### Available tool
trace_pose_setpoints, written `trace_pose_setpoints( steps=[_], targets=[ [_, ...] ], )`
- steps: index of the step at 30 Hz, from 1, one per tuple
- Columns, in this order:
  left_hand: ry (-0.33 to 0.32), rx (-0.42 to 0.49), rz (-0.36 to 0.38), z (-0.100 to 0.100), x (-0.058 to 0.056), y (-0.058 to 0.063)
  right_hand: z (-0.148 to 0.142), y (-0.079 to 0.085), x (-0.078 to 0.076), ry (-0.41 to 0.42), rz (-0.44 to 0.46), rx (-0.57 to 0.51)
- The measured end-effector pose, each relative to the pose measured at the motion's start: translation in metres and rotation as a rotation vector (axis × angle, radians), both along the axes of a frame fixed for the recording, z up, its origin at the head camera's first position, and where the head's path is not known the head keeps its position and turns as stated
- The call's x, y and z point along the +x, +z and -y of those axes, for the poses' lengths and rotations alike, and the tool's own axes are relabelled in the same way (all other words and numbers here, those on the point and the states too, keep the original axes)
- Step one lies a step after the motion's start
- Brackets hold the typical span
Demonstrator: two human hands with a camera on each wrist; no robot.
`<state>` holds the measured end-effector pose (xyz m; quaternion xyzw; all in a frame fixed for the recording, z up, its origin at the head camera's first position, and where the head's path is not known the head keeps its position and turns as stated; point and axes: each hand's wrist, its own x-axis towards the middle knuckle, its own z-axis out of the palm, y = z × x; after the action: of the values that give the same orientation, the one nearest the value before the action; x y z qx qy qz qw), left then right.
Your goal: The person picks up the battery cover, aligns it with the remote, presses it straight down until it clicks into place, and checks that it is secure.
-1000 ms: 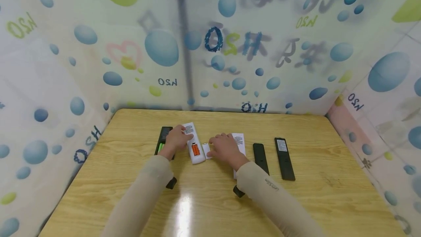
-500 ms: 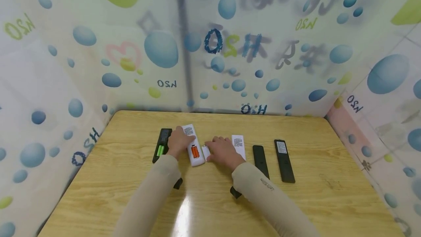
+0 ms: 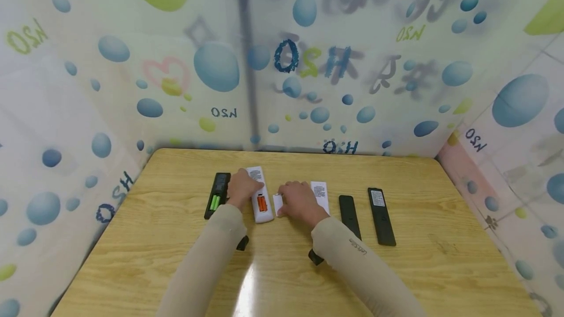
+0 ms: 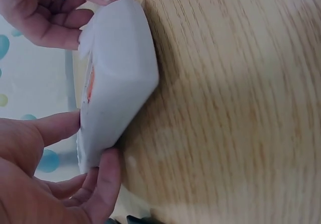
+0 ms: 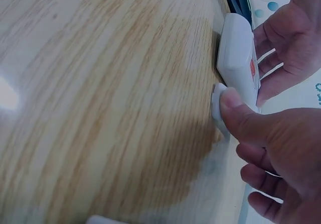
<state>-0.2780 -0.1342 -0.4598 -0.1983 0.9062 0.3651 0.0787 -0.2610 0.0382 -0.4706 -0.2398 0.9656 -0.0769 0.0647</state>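
A white remote control (image 3: 264, 215) lies back up on the table, two orange batteries (image 3: 262, 203) in its uncovered compartment. My left hand (image 3: 241, 187) grips the far part of this remote; in the left wrist view its thumb and fingers (image 4: 108, 179) are on opposite sides of the white body (image 4: 120, 58). Just right of the remote is a small white battery cover (image 3: 277, 205). My right hand (image 3: 301, 202) pinches it, and in the right wrist view the thumb lies on the cover (image 5: 217, 103), its edge close to the table.
Left of my left hand lies a black remote (image 3: 217, 185) with green batteries (image 3: 215, 202) exposed. To the right are another white remote (image 3: 319, 192), partly behind my right hand, and two black remotes (image 3: 349, 214) (image 3: 381, 216). A patterned wall (image 3: 282, 111) stands behind the table (image 3: 418, 278).
My left hand has shifted slightly right, uncovering more of the black remote with green batteries. The white remote has turned a little. My right fingers have drawn in around the battery cover.
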Motion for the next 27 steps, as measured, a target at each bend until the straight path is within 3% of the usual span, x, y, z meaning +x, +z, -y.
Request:
trace_pose_setpoints(
  steps=[8,16,27],
  targets=[
    [0.035,0.201,-0.016,0.005,-0.001,-0.006,-0.003,-0.002,-0.001,-0.045,-0.072,-0.023],
    [0.016,0.236,-0.033,0.006,-0.006,-0.006,-0.009,0.007,-0.001,-0.066,-0.055,-0.131],
    [-0.057,0.306,-0.128,0.017,-0.008,0.014,-0.016,0.03,-0.004,-0.071,-0.079,-0.144]
  ],
)
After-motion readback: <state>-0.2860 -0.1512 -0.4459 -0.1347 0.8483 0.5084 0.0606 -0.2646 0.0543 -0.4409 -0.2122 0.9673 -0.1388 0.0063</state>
